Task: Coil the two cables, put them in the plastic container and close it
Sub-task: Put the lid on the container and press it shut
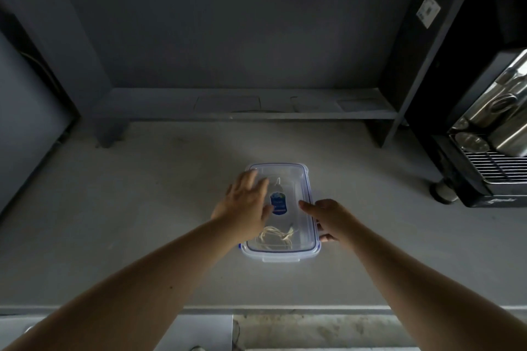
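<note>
A clear plastic container with blue-edged clips lies on the grey counter, its lid on top with a blue oval label. Through the lid a coiled pale cable shows at the near end, and a thin cable is faintly visible at the far end. My left hand lies flat on the left part of the lid, fingers spread. My right hand grips the container's right edge at the side clip, thumb on top and fingers curled under the rim.
A low dark shelf runs along the back of the counter. A black coffee machine with steel parts stands at the right. The counter's front edge is close to me.
</note>
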